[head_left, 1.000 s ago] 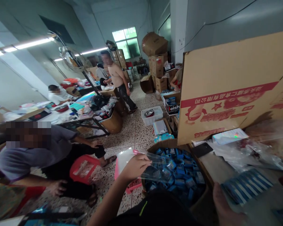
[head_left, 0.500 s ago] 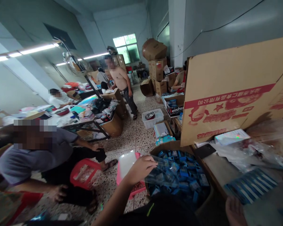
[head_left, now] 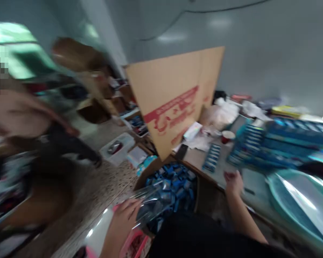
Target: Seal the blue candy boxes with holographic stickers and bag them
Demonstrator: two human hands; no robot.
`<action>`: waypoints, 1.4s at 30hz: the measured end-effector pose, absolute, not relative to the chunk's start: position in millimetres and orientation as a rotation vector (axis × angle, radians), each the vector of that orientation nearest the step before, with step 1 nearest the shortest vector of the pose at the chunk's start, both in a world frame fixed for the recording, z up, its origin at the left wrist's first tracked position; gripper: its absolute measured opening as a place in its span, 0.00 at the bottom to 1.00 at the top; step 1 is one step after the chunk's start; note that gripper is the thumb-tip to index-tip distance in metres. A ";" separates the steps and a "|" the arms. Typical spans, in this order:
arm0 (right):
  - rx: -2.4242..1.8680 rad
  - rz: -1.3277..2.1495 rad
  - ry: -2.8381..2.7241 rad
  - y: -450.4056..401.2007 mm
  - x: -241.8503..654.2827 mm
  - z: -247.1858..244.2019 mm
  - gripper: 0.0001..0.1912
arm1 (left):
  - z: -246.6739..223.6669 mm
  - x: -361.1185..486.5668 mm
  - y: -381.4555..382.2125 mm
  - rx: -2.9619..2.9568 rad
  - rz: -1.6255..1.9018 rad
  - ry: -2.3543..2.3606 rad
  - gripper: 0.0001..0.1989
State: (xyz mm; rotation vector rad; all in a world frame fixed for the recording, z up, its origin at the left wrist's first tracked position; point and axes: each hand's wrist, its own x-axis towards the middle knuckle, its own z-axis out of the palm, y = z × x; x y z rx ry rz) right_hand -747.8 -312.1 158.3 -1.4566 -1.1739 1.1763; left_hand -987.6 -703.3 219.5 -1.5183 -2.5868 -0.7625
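Observation:
My left hand is closed on a clear plastic bag that stretches out over a big open carton. Inside the carton lies a heap of small blue boxes, partly seen through the film. On the right, my right hand is at the worktable, its fingers loosely apart and slightly blurred, with nothing visible in them. Just beyond it lies a blue strip of packs with white bars. More blue packs are piled farther back.
A tall cardboard flap rises behind the carton. A turquoise basin stands at the right, and a red cup sits on the table. Beside my left hand is a pink stool. A blurred person stands at the left.
The view has swung right, bringing the basin and the stacked blue packs into sight. My left hand still holds the clear bag. My right hand now reaches farther in over the table.

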 end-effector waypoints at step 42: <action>-1.496 0.852 -0.996 -160.8 -718.9 115.8 0.60 | 202.8 -948.9 -606.2 -1.437 -0.891 -2.680 0.16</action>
